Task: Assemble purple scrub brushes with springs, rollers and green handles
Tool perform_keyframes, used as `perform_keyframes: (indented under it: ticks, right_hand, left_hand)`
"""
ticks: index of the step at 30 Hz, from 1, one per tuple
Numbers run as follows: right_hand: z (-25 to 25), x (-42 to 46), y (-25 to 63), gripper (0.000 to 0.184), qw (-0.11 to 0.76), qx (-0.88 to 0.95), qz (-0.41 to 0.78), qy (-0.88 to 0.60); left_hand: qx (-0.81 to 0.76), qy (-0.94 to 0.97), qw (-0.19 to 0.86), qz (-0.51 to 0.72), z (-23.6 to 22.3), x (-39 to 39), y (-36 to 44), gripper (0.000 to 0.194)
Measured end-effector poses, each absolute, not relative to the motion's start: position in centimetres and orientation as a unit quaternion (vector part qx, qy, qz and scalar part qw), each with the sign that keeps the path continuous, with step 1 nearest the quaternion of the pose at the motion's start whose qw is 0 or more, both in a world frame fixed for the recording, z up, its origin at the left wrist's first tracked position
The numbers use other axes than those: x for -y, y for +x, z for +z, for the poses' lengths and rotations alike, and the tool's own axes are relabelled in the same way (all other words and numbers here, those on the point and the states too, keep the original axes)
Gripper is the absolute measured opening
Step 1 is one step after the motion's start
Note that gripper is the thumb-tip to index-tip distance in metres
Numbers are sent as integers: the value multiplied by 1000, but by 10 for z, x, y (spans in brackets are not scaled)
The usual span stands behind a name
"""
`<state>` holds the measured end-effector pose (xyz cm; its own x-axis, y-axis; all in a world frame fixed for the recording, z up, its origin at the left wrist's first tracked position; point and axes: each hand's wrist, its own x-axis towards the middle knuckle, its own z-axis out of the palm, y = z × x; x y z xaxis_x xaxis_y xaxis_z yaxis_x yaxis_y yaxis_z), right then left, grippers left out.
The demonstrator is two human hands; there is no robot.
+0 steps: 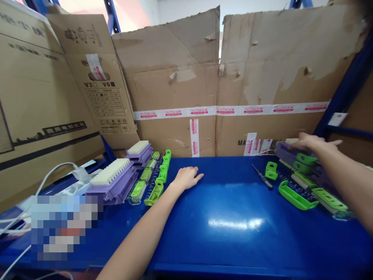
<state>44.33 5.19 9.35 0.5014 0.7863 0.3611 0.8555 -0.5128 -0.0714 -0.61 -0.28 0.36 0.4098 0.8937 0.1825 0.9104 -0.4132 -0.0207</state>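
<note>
My left hand [186, 178] lies on the blue tabletop with its thumb apart and nothing in it. Just left of it runs a row of bright green plastic brackets [155, 193]. At the far right, my right hand [311, 142] reaches to a purple brush [282, 151] with cream bristles, its fingers bent over the brush's top. The palm side is hidden. Below that hand are green brackets [304, 163] and clear-and-green plastic pieces [329, 199]. Closer to the middle lie a curved green handle-shaped part [297, 197], a small green bracket [271, 171] and a screwdriver [264, 178].
More purple brushes [115, 182] with cream bristles are stacked at left, beside clear-and-green pieces [138, 190] and small dark springs or screws. A white power strip [78, 186] with cables lies behind. Cardboard sheets [175, 89] wall the back; a blue metal post [346, 77] stands right.
</note>
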Motion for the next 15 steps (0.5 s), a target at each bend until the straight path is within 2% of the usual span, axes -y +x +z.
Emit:
perform_keyframes:
  ticks: [2, 5, 10, 15]
  right_hand:
    - [98, -38, 418, 58, 142, 483, -119, -856]
    - [93, -16, 373, 55, 154, 538, -148, -815]
    - [58, 8, 318, 43, 103, 609, -116, -778]
    - [36, 21, 306, 38, 64, 612, -180, -768]
  left_hand:
    - [538, -838, 58, -71, 4, 3, -6, 37]
    - [536, -839, 58, -70, 5, 4, -5, 36]
    - [538, -839, 55, -66, 5, 5, -4, 35]
    - [536, -840, 58, -68, 4, 5, -4, 35]
